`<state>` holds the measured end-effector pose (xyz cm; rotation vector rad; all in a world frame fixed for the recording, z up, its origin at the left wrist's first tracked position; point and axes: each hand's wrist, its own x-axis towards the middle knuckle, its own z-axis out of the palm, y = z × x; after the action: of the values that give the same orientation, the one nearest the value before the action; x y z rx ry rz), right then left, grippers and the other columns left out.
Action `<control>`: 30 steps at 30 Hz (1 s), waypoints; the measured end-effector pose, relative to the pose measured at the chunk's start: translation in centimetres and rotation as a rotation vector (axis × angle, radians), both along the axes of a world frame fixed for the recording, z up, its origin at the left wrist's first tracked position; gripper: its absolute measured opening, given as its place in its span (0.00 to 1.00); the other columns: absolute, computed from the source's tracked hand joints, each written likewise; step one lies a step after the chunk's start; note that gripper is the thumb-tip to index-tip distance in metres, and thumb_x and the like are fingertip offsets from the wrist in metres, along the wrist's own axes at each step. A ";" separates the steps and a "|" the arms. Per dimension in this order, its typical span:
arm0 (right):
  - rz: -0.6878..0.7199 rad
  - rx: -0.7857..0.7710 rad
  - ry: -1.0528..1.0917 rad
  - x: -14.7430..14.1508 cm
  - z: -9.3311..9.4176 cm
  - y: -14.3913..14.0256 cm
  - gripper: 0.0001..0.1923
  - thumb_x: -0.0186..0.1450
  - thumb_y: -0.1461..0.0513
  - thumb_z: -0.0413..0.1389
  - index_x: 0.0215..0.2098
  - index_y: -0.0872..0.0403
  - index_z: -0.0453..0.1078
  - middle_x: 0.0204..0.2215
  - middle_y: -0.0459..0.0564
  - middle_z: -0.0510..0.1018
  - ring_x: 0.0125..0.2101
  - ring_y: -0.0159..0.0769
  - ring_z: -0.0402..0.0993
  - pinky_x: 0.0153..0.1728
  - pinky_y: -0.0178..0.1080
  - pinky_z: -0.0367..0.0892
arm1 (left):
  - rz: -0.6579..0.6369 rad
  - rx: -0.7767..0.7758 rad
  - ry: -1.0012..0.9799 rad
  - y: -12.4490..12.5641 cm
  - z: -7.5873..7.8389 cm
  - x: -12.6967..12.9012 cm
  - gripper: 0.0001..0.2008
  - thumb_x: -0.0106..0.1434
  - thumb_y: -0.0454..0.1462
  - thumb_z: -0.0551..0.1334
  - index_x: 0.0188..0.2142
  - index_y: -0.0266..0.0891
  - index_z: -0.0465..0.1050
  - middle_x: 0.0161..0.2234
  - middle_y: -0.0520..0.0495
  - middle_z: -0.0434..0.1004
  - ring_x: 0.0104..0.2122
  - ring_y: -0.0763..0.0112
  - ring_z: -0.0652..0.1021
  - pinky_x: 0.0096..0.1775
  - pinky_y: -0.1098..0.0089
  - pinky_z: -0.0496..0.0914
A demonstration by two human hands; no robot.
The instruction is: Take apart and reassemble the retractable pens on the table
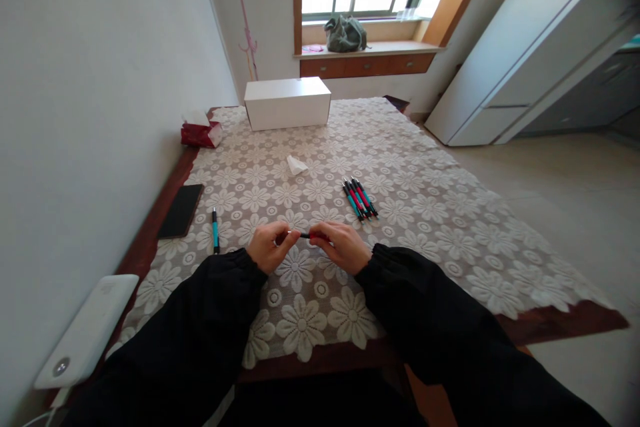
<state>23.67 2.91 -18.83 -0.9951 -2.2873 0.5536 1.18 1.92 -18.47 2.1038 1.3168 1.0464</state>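
Note:
Between my two hands, just above the near part of the lace tablecloth, a black and red pen (305,235) lies roughly level. The fingers of my left hand (273,245) pinch its left end, where a small silvery tip shows. My right hand (343,245) is closed round the red part at the other end, covering most of it. A teal and black pen (215,230) rests on the cloth left of my left hand. Several teal, red and black pens (360,200) lie side by side beyond my right hand.
A white box (289,105) stands at the table's far end, with a crumpled tissue (297,165) nearer. Along the left are a red tissue pack (200,134), a dark flat phone-like slab (181,211) and a white device with a cable (89,330). Lace tablecloth (425,213) covers the table.

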 end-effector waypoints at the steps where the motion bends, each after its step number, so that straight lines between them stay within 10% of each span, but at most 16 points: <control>1: 0.003 0.011 0.001 0.0 0.0 0.0 0.06 0.74 0.59 0.54 0.42 0.51 0.72 0.32 0.47 0.78 0.33 0.35 0.73 0.38 0.36 0.65 | -0.014 0.002 0.024 0.0 0.0 0.0 0.23 0.70 0.49 0.55 0.21 0.40 0.63 0.19 0.54 0.62 0.21 0.74 0.65 0.27 0.70 0.60; 18: 0.053 -0.018 -0.044 0.1 0.0 0.2 0.08 0.73 0.63 0.51 0.40 0.51 0.72 0.32 0.47 0.80 0.35 0.37 0.75 0.44 0.40 0.64 | -0.061 0.198 0.259 0.0 0.0 -0.7 0.17 0.73 0.42 0.53 0.30 0.41 0.72 0.29 0.47 0.75 0.31 0.67 0.74 0.36 0.67 0.67; 30: -0.252 0.086 -0.116 1.5 -0.3 1.2 0.06 0.71 0.62 0.53 0.46 0.52 0.65 0.35 0.50 0.81 0.36 0.41 0.75 0.43 0.41 0.63 | 0.207 0.066 0.180 0.7 0.0 -1.1 0.13 0.69 0.44 0.60 0.50 0.43 0.72 0.33 0.51 0.81 0.27 0.70 0.76 0.31 0.70 0.67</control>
<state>25.16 4.14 -19.15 -1.2774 -2.2181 0.2964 0.03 2.66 -18.43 2.1889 1.6373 1.0127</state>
